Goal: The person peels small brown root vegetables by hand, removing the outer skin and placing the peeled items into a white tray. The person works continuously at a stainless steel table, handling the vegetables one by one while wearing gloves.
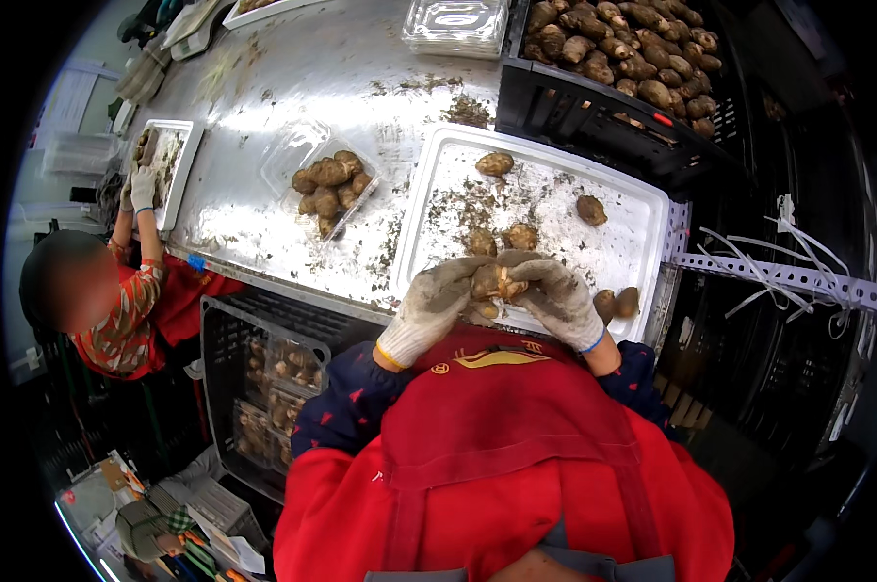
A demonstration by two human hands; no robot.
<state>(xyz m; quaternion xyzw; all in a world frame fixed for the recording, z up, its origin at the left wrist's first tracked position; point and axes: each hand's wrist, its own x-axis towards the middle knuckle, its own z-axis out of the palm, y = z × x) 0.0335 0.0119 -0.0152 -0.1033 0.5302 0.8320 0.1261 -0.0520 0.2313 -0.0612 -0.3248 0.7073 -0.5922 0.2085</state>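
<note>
Both my hands, in soiled white knit gloves, hold one brown taro corm between them over the near side of a white tray. My left hand grips it from the left, and my right hand from the right. More corms lie in the tray among dirt crumbs, one near the back and another to the right; several sit close around my gloves. Left of the tray, an open clear plastic clamshell box holds a pile of corms.
A black crate heaped with corms stands behind the tray. Stacked clear boxes are at the back of the metal table. A black crate with filled boxes is below left. A gloved co-worker works at another white tray. Plastic straps hang right.
</note>
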